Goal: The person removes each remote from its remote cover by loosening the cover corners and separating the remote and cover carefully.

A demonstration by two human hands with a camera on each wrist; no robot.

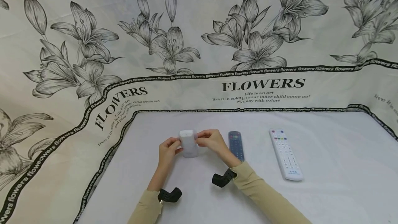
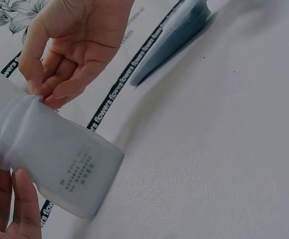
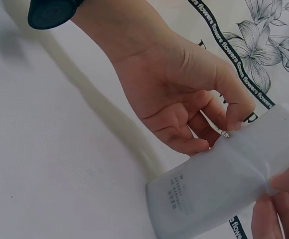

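Note:
A white block-like object (image 1: 186,133) stands at the back left of the table, with a translucent sleeve (image 1: 190,153) around its lower part. The sleeve (image 2: 60,149) bears several lines of small dark print, and its upper edge is bunched. My left hand (image 1: 168,152) pinches this edge on the left side. On the opposite side, thumb and fingers of my right hand (image 1: 214,143) pinch the sleeve's edge. In the right wrist view, the sleeve (image 3: 199,191) looks tilted and smooth toward its lower end. The object's exact kind cannot be told.
A dark blue remote control (image 1: 236,144) lies just right of my right hand. Farther right lies a longer white remote control (image 1: 286,155). Both are on the white tablecloth (image 1: 329,168), before a flower-printed cloth backdrop (image 1: 199,92).

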